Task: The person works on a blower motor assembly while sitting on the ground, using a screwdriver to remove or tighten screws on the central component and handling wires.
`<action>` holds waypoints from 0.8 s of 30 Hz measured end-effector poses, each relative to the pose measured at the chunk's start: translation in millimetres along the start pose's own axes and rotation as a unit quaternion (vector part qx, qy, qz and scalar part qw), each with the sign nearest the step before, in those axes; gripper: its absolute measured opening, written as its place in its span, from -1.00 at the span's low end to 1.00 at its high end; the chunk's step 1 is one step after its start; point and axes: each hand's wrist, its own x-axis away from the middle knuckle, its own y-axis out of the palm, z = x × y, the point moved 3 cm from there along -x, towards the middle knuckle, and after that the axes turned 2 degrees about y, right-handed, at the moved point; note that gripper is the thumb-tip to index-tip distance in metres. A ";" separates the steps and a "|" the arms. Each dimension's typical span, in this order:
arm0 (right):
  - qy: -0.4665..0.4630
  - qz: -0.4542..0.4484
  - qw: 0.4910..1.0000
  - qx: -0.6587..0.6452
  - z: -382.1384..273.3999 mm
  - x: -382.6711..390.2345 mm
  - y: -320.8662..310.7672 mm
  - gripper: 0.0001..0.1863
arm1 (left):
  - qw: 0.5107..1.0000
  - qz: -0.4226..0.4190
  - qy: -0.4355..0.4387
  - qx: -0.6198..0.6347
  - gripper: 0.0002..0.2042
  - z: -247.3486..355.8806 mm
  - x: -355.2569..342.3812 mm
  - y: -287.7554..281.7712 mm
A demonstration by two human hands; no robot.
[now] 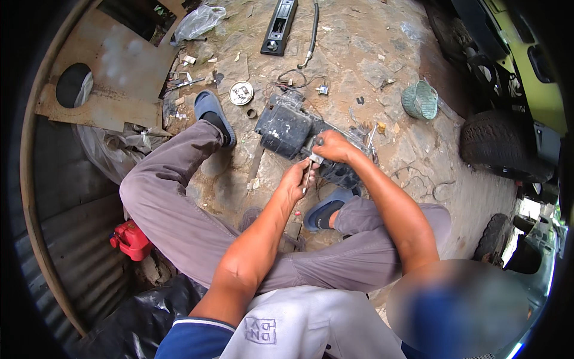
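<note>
In front of me lies a dark, dusty plastic housing (286, 127), a bulky black unit stretching to the right under my hands. The fingers of my left hand (296, 180) are closed round a thin metal rod (307, 181), which points down toward my lap. A small pale metal piece (315, 158) shows at the rod's upper end, between both hands. Just above it, my right hand (336, 147) is curled closed, knuckles up, over the housing's right part. What its fingers grip is mostly hidden; a dark rounded bit sticks out beside the thumb.
A round tin of small parts (241, 93) and a ring (251, 113) lie left of the housing. Beyond are a long black panel (279, 27) and a hose (313, 36). A greenish basket (420, 100) and a tyre (504, 145) stand right, a red jug (131, 240) left.
</note>
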 end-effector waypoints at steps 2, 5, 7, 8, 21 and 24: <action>0.000 -0.003 1.000 0.014 -12.6 9.5 11.5 -0.62 | 1.000 -0.009 -0.019 -0.012 -0.71 -2.4 3.2 -16.5; -0.048 0.004 0.998 0.027 -5.3 18.0 15.5 -0.42 | 0.998 -0.050 -0.039 -0.025 -0.71 -8.8 -4.3 -33.5; -0.037 -0.003 0.998 0.052 -14.2 20.6 -4.6 -0.31 | 0.998 -0.060 -0.027 -0.021 -0.72 -8.0 0.9 -27.6; -0.021 -0.046 0.999 0.018 -24.7 24.3 -21.2 -0.24 | 0.999 -0.040 -0.017 -0.017 -0.73 -7.5 -0.4 -34.0; 0.314 -0.050 0.946 -0.069 137.8 66.4 -53.4 -0.61 | 0.983 0.102 0.087 -0.122 -0.73 9.0 18.5 5.9; 0.350 -0.108 0.918 -0.155 157.4 75.6 -21.9 -0.67 | 0.977 0.147 0.080 -0.129 -0.70 16.8 28.8 21.3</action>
